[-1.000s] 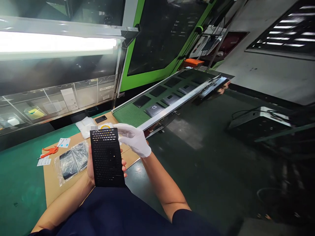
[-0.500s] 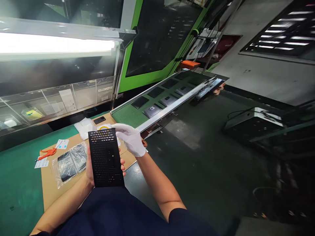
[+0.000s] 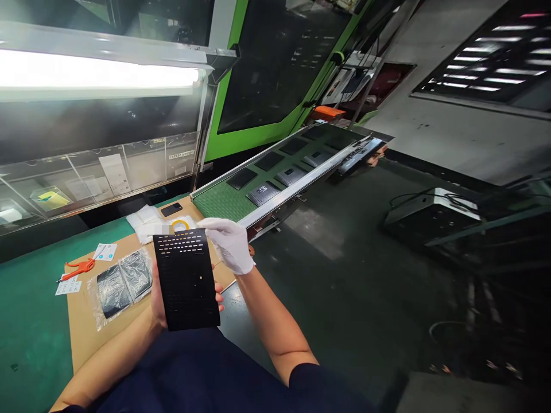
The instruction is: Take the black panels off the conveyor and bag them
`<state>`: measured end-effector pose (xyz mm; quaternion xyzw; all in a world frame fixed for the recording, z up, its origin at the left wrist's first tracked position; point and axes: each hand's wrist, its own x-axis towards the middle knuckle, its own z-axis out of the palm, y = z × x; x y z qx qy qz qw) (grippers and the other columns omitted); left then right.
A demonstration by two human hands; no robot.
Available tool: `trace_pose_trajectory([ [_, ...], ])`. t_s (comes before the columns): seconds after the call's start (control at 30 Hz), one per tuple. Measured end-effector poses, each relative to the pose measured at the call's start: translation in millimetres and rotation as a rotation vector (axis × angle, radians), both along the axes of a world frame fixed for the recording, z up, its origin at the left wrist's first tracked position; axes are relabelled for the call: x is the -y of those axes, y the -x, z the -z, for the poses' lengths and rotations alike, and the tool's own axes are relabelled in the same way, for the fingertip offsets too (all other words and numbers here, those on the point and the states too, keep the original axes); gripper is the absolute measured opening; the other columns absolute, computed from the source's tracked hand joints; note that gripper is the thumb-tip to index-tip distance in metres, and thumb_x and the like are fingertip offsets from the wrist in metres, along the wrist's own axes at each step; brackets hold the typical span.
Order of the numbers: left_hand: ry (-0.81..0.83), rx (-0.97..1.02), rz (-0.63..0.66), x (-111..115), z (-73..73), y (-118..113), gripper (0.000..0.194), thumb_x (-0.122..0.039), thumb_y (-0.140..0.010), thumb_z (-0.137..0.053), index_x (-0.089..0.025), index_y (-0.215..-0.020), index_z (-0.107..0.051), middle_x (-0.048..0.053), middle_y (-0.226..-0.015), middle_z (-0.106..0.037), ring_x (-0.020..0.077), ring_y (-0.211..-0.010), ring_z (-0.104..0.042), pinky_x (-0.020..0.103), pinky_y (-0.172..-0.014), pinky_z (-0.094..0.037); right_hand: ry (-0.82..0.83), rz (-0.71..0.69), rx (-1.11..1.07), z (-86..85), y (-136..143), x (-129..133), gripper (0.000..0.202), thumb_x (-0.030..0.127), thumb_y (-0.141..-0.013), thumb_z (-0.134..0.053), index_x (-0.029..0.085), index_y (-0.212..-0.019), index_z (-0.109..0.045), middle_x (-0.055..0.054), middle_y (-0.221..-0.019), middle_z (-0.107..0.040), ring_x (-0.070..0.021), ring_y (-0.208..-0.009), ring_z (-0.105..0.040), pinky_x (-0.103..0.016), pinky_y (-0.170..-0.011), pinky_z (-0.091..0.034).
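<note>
A thin black slotted panel (image 3: 185, 281) is held up in front of my body, with light showing through the slots near its top. My bare left hand (image 3: 158, 292) grips it from behind, the thumb side along its left edge and fingertips showing past its right edge. My right hand (image 3: 228, 244), in a white glove, has its fingers bent together at the panel's top right corner; whether they pinch the edge is hard to make out. Behind the panel lie a yellow tape roll (image 3: 179, 225) and white bags (image 3: 145, 222).
Ahead, a green conveyor belt (image 3: 217, 201) carries several black panels (image 3: 263, 194). On the cardboard-covered table (image 3: 86, 338) are bagged black parts (image 3: 124, 284), an orange air gun (image 3: 81, 267), labels (image 3: 105, 252) and a phone (image 3: 171, 209). A light tube hangs above.
The panel has turned slightly, its top edge now a little lower and further right. My right hand remains at its top right corner. The view has shifted slightly.
</note>
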<state>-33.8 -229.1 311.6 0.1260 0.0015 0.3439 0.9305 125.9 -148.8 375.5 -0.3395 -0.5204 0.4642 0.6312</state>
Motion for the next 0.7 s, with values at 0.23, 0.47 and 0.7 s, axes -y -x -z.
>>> trace_pose_trajectory([
  [0.23, -0.019, 0.022, 0.006, -3, -7.1, 3, 0.113, -0.1, -0.076, -0.035, -0.012, -0.141, -0.061, 0.022, -0.123, -0.071, 0.0366, -0.111, -0.065, 0.055, -0.104, -0.041, 0.046, -0.006, -0.087, 1.0, 1, 0, 0.035, 0.044, -0.069, -0.093, 0.025, -0.097, -0.081, -0.003, -0.095, -0.082, -0.0233, -0.092, -0.077, -0.043, -0.094, -0.061],
  [0.47, -0.003, 0.056, 0.028, -6, -6.4, 4, 0.11, -0.097, -0.079, -0.037, -0.011, -0.142, -0.06, 0.023, -0.123, -0.072, 0.0349, -0.11, -0.067, 0.054, -0.104, -0.042, 0.078, -0.246, -0.049, -3.2, -14, 3, 0.053, 0.034, -0.059, -0.1, 0.025, -0.108, -0.081, -0.006, -0.116, -0.081, -0.0278, -0.111, -0.074, -0.048, -0.108, -0.057],
  [0.7, -0.041, 0.004, 0.019, -3, 11.2, 2, 0.119, -0.101, -0.074, -0.036, -0.011, -0.15, -0.051, 0.024, -0.129, -0.069, 0.041, -0.117, -0.064, 0.062, -0.11, -0.036, 0.054, -0.045, -0.004, 4.8, -11, -2, 0.031, 0.045, -0.064, -0.095, 0.024, -0.082, -0.081, -0.004, -0.089, -0.082, -0.0241, -0.087, -0.077, -0.04, -0.084, -0.063],
])
